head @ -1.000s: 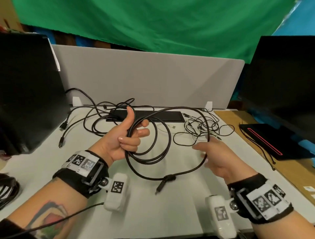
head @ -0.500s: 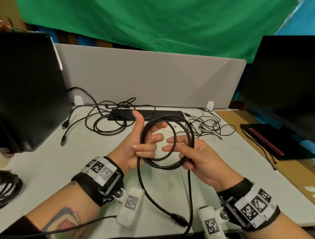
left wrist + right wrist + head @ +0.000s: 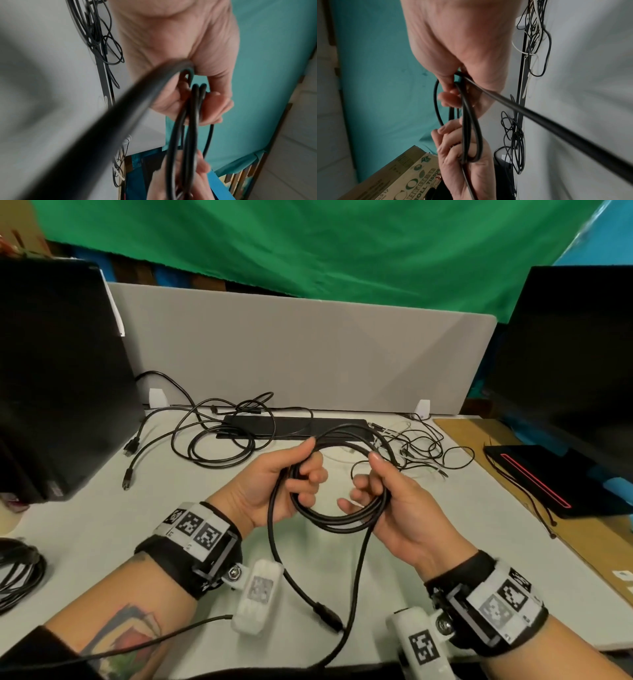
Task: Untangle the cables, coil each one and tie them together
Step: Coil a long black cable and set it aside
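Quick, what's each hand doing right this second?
Left hand: closed round one side of the black cable coil.
Right hand: closed round the coil's other side.

A thick black cable [image 3: 96, 135] crosses the left wrist view as a blur. The coil's loose tail [image 3: 346, 625] leaves the head view's near edge; its far plug [image 3: 376, 455] seems hidden behind the right thumb.

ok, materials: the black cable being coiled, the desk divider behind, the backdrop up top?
Black cable: looks like rubber or PVC jacket, smooth matte with a faint sheen; it bends into loops without kinking while the left hand and right hand grip it.
Desk divider: probably felt or fabric-covered panel; flat grey, no glare.
Backdrop: green cloth or paper, matte; can't tell which.
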Motion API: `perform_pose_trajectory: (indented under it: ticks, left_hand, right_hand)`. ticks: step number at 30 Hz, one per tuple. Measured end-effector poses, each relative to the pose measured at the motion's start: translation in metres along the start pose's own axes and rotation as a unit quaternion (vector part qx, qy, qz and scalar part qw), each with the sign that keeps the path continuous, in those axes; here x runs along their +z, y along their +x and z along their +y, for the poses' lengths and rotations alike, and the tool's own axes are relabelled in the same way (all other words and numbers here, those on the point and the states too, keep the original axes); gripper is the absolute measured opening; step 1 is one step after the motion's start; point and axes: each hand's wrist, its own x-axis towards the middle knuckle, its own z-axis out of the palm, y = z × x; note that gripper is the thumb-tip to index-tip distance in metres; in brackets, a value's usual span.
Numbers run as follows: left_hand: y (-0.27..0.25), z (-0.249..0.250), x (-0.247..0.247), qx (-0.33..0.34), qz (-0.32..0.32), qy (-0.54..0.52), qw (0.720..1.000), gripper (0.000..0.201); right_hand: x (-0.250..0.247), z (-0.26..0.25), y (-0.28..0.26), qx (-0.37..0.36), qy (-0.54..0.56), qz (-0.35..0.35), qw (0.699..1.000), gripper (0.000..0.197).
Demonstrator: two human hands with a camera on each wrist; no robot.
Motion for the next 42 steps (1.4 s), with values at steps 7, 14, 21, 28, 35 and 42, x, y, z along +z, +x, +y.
perform_pose_trajectory:
  ticks: [7, 14, 21, 28, 35, 42]
  left_hand:
    - [0.005, -0.005, 0.002, 0.023, 0.038, -0.034, 0.998, 0.048]
    - [0.004, -0.017, 0.003, -0.047, -0.217, -0.089, 0.971, 0.064]
    - [-0.003, -0.012, 0.0, -0.055, -0.095, 0.022, 0.994, 0.039]
    - [0.008, -0.01, 0.02, -0.051, 0.081, 0.051, 0.994, 0.048]
    - [0.008, 0.01, 0.009, 0.083, 0.133, -0.089, 0.984, 0.041]
    - [-0.002, 0.044, -0.014, 0.259, 0.264, -0.191, 0.909, 0.031]
  right_hand:
    - [-0.003, -0.004, -0.003, 0.028, 0.078, -0.072, 0.994, 0.007]
    - [-0.008, 0.004, -0.003, 0.113, 0.025, -0.065, 0.991, 0.068]
    - [-0.004, -0.006, -0.004, 0.132, 0.07, -0.054, 0.987, 0.071]
    - [-0.006, -0.002, 0.0, 0.046, -0.046, 0.055, 0.996, 0.062]
    - [-0.025, -0.012, -0.004, -0.031, -0.231, 0.012, 0.972, 0.024]
    - [-0.019, 0.006, -0.006, 0.008, -0.308, -0.056, 0.95, 0.025]
